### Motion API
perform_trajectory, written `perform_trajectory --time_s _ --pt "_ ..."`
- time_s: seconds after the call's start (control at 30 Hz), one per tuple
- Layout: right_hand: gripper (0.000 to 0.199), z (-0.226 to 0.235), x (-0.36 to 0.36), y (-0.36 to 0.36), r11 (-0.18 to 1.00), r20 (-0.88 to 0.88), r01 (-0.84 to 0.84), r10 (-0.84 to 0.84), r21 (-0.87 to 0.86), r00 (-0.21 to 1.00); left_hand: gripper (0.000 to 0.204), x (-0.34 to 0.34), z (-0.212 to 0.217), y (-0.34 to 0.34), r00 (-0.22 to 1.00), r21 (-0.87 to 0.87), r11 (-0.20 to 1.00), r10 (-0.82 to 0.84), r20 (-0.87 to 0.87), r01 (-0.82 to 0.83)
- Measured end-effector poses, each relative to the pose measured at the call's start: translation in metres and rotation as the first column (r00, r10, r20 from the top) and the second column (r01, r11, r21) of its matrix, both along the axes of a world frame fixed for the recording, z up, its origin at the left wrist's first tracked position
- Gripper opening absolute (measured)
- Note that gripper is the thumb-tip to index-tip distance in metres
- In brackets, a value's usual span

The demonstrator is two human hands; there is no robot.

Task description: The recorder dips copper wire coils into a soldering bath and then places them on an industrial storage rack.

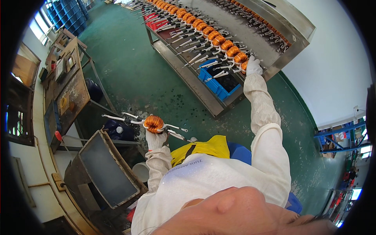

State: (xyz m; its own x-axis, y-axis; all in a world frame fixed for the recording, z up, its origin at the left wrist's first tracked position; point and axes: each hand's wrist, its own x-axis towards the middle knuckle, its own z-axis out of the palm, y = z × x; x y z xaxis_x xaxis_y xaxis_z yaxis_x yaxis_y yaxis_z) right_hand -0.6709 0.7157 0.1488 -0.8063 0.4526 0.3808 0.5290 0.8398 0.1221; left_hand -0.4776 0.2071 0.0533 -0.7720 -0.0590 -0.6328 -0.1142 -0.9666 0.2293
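Note:
My left hand [155, 139], in a white glove, grips an orange copper coil [154, 123] with white-sleeved leads sticking out to both sides. It holds the coil over the green floor, beside a grey open box [105, 168]. My right hand [253, 66], also gloved, reaches out to the end of a long row of similar copper coils [219, 39] on a metal rack [196, 78]. Its fingers close on the last coil [244, 65] of that row.
A blue bin [219, 84] with dark parts sits under the rack's near end. A wooden workbench [66, 86] with clutter stands at the left. Red bins [154, 21] lie further along the rack. Blue shelving [340, 137] is at the far right.

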Motion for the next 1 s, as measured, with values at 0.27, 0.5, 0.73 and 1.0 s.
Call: perform_trajectory --time_s 0.27,0.5,0.73,1.0 --pt "0.064 0.001 0.026 -0.018 0.788 -0.344 -0.262 0.067 -0.558 0.936 0.032 -0.006 -0.034 -0.004 0.987 0.125 0.989 -0.060 -0.149 0.079" --pt "0.076 -0.007 0.041 -0.031 0.786 -0.305 -0.188 -0.001 -0.589 0.952 0.038 -0.006 0.018 0.021 0.985 0.024 0.986 -0.166 -0.043 0.167" --pt "0.043 0.111 0.125 -0.084 0.854 -0.710 -0.445 0.489 0.270 0.506 0.036 -0.005 -0.023 0.000 0.943 0.143 0.973 -0.130 -0.306 0.181" --pt "0.052 0.158 0.087 -0.004 0.849 -0.953 -0.493 -0.038 -0.189 0.300 0.043 -0.011 -0.015 0.032 0.986 0.112 0.980 -0.164 -0.021 0.165"
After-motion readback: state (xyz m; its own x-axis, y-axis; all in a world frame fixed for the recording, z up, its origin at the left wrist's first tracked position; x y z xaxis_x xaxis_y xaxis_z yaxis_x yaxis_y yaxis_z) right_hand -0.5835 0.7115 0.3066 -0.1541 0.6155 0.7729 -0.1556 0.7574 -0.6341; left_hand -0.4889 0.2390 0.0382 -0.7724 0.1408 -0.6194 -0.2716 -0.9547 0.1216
